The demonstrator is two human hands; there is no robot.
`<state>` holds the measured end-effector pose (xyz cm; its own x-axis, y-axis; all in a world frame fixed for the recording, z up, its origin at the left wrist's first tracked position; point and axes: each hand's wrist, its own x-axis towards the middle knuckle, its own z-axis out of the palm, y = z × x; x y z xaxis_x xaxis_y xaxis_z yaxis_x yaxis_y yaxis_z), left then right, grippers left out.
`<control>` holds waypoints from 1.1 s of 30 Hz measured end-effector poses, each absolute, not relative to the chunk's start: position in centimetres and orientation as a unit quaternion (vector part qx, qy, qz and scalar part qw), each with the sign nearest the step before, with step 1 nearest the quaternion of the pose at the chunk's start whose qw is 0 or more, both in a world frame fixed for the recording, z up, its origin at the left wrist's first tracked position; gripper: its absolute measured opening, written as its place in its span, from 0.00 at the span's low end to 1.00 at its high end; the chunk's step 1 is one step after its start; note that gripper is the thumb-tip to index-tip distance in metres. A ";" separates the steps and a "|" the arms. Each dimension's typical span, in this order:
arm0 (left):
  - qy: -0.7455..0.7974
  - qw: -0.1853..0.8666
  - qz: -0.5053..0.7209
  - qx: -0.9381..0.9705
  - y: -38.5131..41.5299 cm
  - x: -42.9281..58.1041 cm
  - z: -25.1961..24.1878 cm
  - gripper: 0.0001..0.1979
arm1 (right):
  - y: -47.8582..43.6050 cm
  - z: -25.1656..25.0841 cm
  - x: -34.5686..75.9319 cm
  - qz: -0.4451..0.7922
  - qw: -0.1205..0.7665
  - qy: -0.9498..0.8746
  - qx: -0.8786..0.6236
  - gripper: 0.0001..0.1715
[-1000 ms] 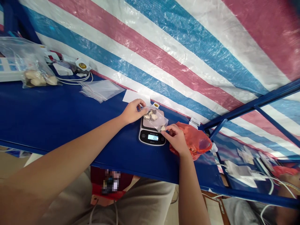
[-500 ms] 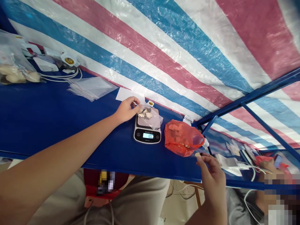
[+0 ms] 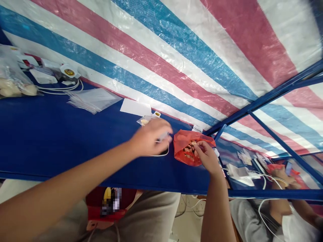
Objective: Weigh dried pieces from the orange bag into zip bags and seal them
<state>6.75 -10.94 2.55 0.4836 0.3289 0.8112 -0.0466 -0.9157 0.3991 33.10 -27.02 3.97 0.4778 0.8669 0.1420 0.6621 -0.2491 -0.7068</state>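
Blurred by motion, my left hand (image 3: 152,137) is over the scale (image 3: 163,152) and hides most of it; the fingers are curled apart with nothing seen between them. A clear bag with pale pieces (image 3: 144,121) shows just behind that hand. My right hand (image 3: 207,155) reaches into the open red plastic bag (image 3: 180,153), its thumb and fingertips pinched on a small pale piece at the heap of brownish pieces (image 3: 189,148).
Flat clear bags (image 3: 93,100) and a white paper (image 3: 135,107) lie along the table's back. A filled clear bag (image 3: 15,85) and cables are at far left. Blue metal bars (image 3: 275,136) stand at right, with another person's hands (image 3: 284,176) beyond.
My left hand has left the clear bag's edge and moved right over the scale. My right hand has moved up and left into the red bag, whose mouth is now more open.
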 end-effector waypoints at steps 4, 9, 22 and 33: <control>-0.025 0.117 0.312 0.942 -17.6 12.8 1.4 0.20 | -25.8 4.2 34.0 0.134 0.310 -0.509 -0.792 0.20; 0.043 0.065 0.205 0.976 -18.8 14.8 -1.4 0.19 | -25.4 5.0 34.4 0.030 0.255 -0.555 -0.791 0.11; 0.150 0.058 0.162 0.974 -19.1 13.1 -1.2 0.13 | -26.8 3.7 32.6 0.188 0.142 -0.604 -0.762 0.14; 0.115 0.088 0.166 0.975 -18.9 13.4 -1.5 0.13 | -22.6 3.0 31.0 0.099 0.058 -0.642 -0.758 0.12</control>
